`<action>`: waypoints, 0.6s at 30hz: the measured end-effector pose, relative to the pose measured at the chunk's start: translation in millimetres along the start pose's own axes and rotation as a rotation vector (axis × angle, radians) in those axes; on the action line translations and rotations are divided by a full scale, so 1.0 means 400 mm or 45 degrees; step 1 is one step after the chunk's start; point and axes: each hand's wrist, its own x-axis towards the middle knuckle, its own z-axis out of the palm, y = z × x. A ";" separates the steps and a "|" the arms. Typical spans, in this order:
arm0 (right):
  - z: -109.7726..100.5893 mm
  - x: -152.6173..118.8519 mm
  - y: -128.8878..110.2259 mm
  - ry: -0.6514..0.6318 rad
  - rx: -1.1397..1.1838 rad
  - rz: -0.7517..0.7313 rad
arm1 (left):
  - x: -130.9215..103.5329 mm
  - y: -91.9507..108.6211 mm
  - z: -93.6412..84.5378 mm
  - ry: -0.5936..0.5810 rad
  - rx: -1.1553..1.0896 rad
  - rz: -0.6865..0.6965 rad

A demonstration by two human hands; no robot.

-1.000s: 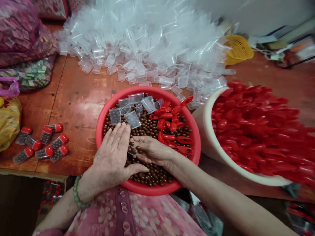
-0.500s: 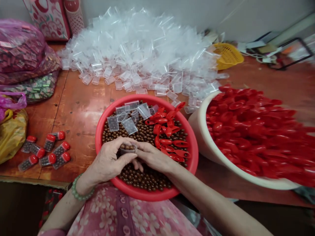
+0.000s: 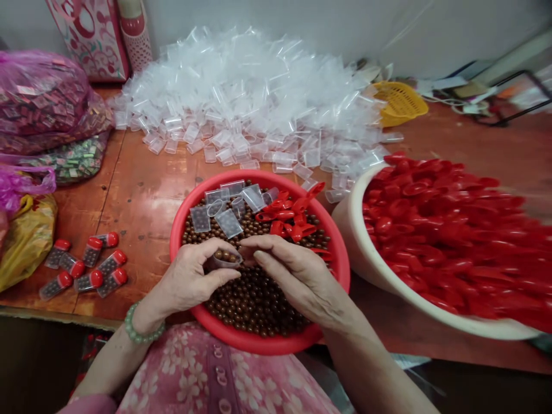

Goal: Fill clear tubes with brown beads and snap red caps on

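Note:
My left hand (image 3: 196,270) is closed around a small clear plastic container (image 3: 228,263), tilted with its mouth to the right and brown balls inside. Beside that mouth is my right hand (image 3: 297,276), fingers stretched and a little apart, with nothing visible in them. Both hands are over a red basin (image 3: 183,221) of brown chocolate-like balls (image 3: 259,313). Several clear containers (image 3: 228,223) lie on the balls at the back. Red caps (image 3: 297,215) sit at the basin's right side, some of them hidden by my right hand.
A heap of clear containers (image 3: 250,86) covers the back of the table. To the right stands a white tub (image 3: 379,276) piled with red caps. Several filled, capped containers (image 3: 88,280) lie at the left, near plastic bags (image 3: 38,109). A yellow basket (image 3: 401,103) sits behind.
My right hand has drawn back slightly to the right from the container, and its fingers have come up out of the balls. My left hand keeps its hold on the container.

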 end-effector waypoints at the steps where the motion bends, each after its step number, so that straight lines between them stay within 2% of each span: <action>1: 0.004 0.001 -0.004 0.001 0.007 -0.023 | 0.000 0.001 -0.002 -0.006 -0.002 0.008; 8: 0.020 0.010 -0.008 -0.046 0.012 -0.158 | 0.000 -0.010 -0.009 -0.025 -0.094 -0.072; 12: 0.027 0.018 -0.002 -0.045 0.013 -0.205 | 0.002 -0.014 -0.010 0.024 -0.249 -0.087; 15: 0.014 0.014 0.002 0.025 -0.073 -0.163 | 0.003 -0.018 -0.009 0.035 -0.375 -0.118; 18: -0.027 -0.014 0.017 0.155 -0.332 -0.073 | 0.005 -0.029 -0.007 0.002 -0.567 -0.144</action>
